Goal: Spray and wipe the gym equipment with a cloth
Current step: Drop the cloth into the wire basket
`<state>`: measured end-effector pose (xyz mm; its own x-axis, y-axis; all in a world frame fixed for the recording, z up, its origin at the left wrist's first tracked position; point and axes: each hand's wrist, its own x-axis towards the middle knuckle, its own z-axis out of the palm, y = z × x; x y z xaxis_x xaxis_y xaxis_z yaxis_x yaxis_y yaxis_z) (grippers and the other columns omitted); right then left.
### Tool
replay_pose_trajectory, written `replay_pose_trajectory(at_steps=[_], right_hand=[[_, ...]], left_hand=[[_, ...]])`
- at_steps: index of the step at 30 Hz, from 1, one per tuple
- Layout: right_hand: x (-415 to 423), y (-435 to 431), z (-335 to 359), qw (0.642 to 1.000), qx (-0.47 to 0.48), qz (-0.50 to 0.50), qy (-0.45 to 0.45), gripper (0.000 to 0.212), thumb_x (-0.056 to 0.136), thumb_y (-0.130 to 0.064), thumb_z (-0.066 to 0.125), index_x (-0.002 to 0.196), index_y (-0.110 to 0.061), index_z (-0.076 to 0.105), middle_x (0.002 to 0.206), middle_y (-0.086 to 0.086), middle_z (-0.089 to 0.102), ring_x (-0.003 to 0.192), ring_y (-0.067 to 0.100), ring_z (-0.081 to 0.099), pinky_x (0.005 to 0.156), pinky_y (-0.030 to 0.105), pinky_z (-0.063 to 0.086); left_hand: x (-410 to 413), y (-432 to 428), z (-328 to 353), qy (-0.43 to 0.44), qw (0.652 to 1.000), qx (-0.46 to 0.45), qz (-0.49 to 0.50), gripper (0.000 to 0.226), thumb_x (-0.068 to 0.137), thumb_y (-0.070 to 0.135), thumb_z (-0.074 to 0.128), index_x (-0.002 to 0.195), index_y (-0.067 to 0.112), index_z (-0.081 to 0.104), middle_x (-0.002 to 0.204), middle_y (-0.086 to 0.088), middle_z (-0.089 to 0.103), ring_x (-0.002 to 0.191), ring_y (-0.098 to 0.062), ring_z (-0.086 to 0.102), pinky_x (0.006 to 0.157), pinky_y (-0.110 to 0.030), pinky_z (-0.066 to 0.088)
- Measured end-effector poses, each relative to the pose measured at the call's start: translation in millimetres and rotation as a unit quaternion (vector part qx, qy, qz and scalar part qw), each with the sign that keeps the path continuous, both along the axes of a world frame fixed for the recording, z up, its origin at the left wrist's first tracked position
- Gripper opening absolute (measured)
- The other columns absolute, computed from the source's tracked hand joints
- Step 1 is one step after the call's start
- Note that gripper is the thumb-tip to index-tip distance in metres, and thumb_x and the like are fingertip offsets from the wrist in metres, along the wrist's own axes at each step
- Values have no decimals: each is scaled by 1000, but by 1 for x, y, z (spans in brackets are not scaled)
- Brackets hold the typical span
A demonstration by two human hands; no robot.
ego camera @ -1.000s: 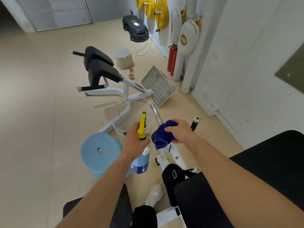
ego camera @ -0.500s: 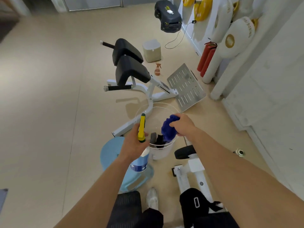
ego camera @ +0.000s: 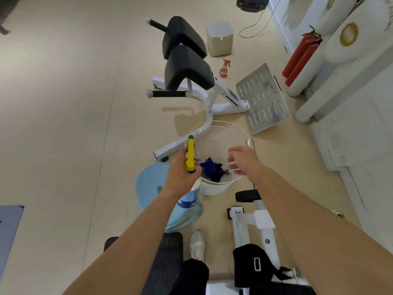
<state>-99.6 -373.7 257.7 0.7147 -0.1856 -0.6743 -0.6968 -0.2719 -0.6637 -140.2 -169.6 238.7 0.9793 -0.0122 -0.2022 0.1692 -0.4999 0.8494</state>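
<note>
The blue cloth lies inside the bucket, below our open right hand, while our left hand grips the spray bottle beside the bucket.

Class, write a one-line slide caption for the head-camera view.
Left hand grips a spray bottle while the open right hand hovers over a clear bucket holding the blue cloth, gym bench beyond.

The beige floor bears a bucket, blue paper roll, bench and box.
</note>
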Motion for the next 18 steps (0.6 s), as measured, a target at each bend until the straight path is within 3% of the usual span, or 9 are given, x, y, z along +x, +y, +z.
replay_pose_trajectory(at_steps=[5, 8, 11, 15, 18], right_hand=[[-18, 44, -19, 995, 57, 78, -12, 21, 100, -21, 52, 116, -23, 65, 103, 8, 72, 79, 18, 66, 69, 29, 55], [-26, 74, -28, 987, 109, 115, 7, 22, 100, -31, 53, 115, -21, 66, 100, 5, 71, 78, 18, 66, 71, 31, 55], [-30, 102, -43, 982, 134, 127, 40, 40, 97, -48, 50, 112, -16, 68, 102, 9, 72, 82, 20, 65, 79, 36, 52], [-32, 135, -72, 978, 112, 168, 57, 49, 91, -61, 52, 112, -19, 65, 101, 5, 71, 87, 19, 65, 78, 37, 50], [-27, 159, -98, 976, 70, 203, 30, 37, 88, -50, 64, 107, -19, 65, 97, 0, 68, 87, 18, 63, 69, 31, 49]], left_hand=[[-21, 8, -30, 29, 999, 14, 25, 34, 87, 10, 67, 117, 17, 52, 92, -1, 74, 83, -26, 67, 77, -47, 55], [-31, 17, -52, 40, 997, 30, 54, 34, 87, 8, 67, 117, 15, 52, 92, 3, 72, 83, -25, 67, 78, -46, 55], [-38, 26, -72, 39, 996, 42, 67, 43, 89, 10, 69, 127, 15, 50, 91, 6, 65, 82, -21, 65, 73, -33, 49], [-44, 44, -106, 55, 994, 60, 70, 53, 93, 9, 64, 141, 18, 44, 93, 8, 62, 80, -14, 62, 63, -17, 40], [-40, 60, -134, 67, 992, 81, 75, 52, 94, 11, 63, 143, 19, 45, 90, 3, 67, 84, -20, 66, 68, -25, 43]])
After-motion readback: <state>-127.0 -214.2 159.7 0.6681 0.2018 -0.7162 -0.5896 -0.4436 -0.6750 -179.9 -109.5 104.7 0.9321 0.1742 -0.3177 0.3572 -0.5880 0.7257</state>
